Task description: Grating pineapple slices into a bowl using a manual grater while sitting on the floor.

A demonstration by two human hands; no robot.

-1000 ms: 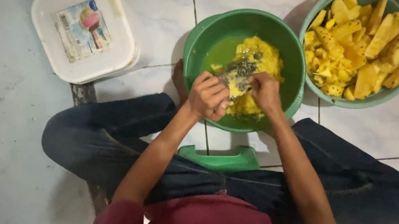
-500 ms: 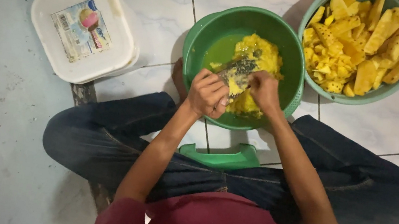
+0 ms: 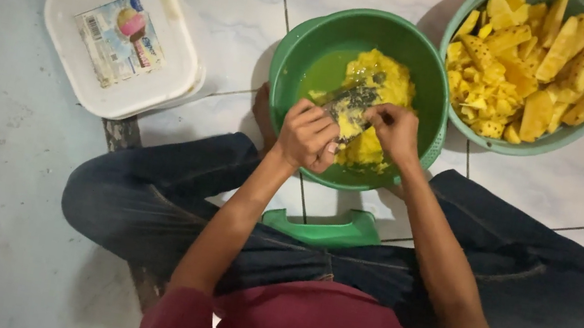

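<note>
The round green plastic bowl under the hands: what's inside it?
The round green plastic bowl holds a heap of grated yellow pulp and a metal grater. The hands hide the grater's lower end and the pulp beneath.

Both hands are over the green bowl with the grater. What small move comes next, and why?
Probably another short stroke of the yellow piece under the right hand down the grater, which the left hand steadies. The grater is tilted over the green bowl, so the shreds should land on the yellow pulp there.

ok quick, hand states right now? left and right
Left hand: closed on the grater over the green bowl.
Right hand: closed, pressing onto the grater; what it grips cannot be told.
</note>
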